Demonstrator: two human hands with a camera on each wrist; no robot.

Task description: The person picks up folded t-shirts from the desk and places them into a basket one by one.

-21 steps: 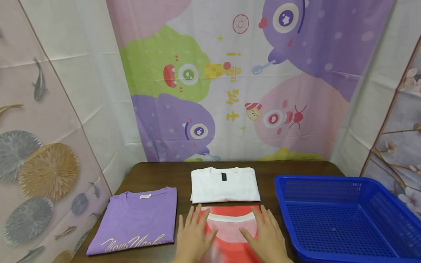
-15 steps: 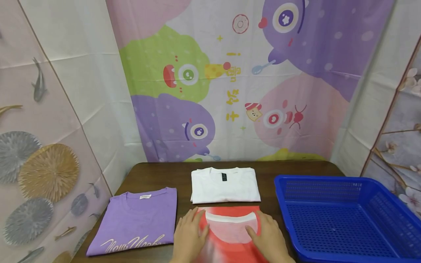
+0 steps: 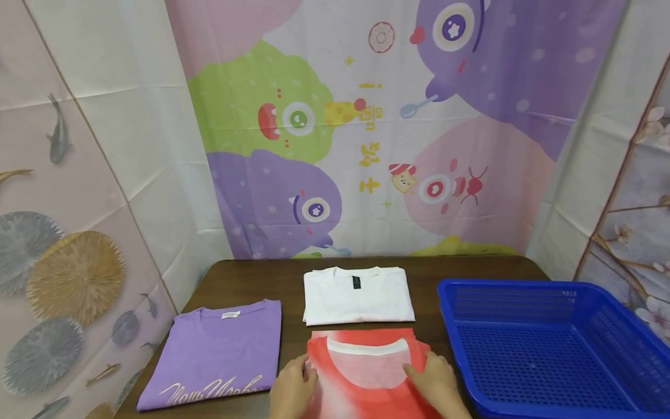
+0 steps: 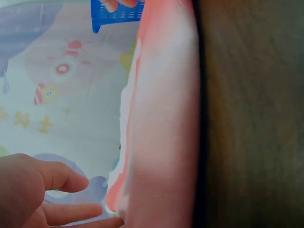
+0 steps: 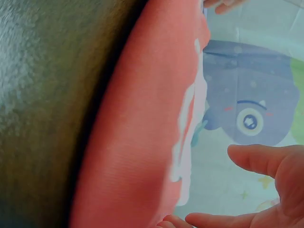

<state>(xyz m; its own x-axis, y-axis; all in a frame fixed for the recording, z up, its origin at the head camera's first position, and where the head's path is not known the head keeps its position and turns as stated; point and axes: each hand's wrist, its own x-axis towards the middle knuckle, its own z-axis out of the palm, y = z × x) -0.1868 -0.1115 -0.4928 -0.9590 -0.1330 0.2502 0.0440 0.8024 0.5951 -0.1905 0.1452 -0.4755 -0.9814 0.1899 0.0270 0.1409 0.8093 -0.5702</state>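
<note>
In the head view a folded red-and-white T-shirt (image 3: 366, 396) with a white neckband lies at the table's front. My left hand (image 3: 293, 385) is at its left side. In the left wrist view the thumb stands apart from the extended fingers, whose tips meet the edge of the cloth. At the T-shirt's right side is my right hand (image 3: 437, 381). The right wrist view shows its thumb held away from the fingers, with fingertips touching the red edge. A folded white T-shirt (image 3: 358, 299) lies just behind, and a folded purple T-shirt (image 3: 225, 349) to the left.
A blue plastic basket (image 3: 450, 314) with perforated walls stands on the right of the dark wooden table (image 3: 251, 276). Behind the table hangs a cartoon-printed curtain (image 3: 345, 221). Patterned cloths hang at both sides.
Both hands have slid back toward the near edge and outward, from on top of the red T-shirt to its sides. More of its collar and shoulders shows.
</note>
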